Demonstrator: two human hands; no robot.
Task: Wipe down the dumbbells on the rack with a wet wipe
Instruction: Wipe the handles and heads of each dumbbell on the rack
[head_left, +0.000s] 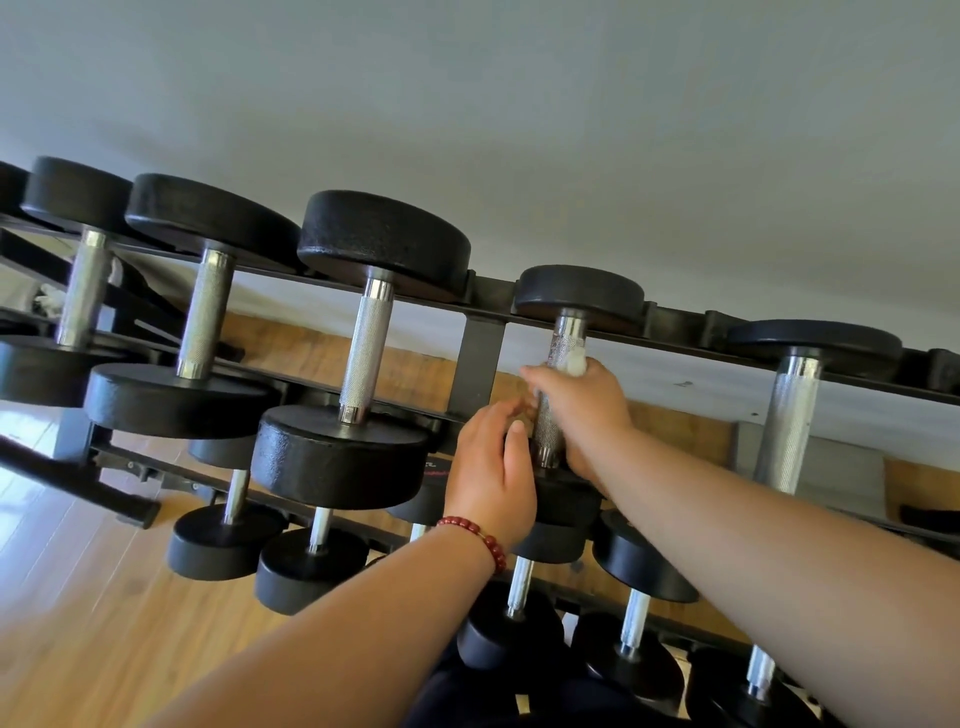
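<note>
Right grip (576, 410) clenched round handle (569, 332) of dumbbell (579, 293) on rack (485, 343) top tier, wet wipe (575, 362) pinned under fingers. Handle axis runs near-to-far. Bare chrome lies far of grip, so next stroke prob. goes away from body. Left grip (491, 467) curled at dumbbell's near end; holding or not, can't tell.

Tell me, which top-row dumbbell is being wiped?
The top-row dumbbell just right of the rack's crossbar: only its handle has a white wipe pressed on it.
</note>
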